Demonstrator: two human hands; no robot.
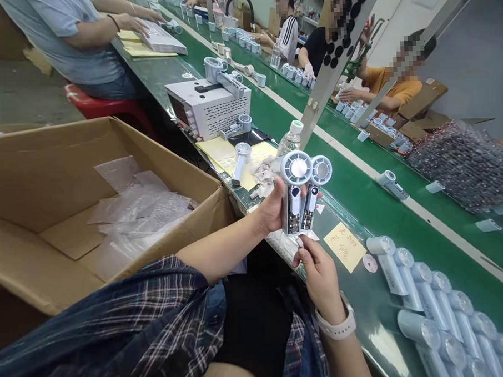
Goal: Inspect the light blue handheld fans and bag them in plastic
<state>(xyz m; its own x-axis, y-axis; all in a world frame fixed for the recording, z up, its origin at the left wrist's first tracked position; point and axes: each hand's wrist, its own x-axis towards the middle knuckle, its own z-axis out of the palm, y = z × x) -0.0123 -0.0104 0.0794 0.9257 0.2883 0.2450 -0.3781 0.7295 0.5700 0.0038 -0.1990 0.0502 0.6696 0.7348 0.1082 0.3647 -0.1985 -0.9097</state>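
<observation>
My left hand (274, 205) is closed around two light blue handheld fans, held upright side by side. The nearer fan (293, 209) and the farther fan (308, 211) both have their handles uncovered, so circuit boards and pale cells show. Just beneath the handles, my right hand (322, 271) pinches a small white piece (299, 242) against the nearer fan's bottom end; it looks like a plug, though the fingers partly cover it. Behind the fans stands a clear bottle (290, 139) with a white cap. Another fan (241, 162) lies on yellow paper by a crumpled cloth (264, 174).
A cardboard box (223, 212) holding bubble wrap sits at left. On the bench are a white power supply (214, 109), a handwritten yellow note (344, 246) and rows of fans (431, 300) at right. A green conveyor (351, 178) runs behind; several people work along it.
</observation>
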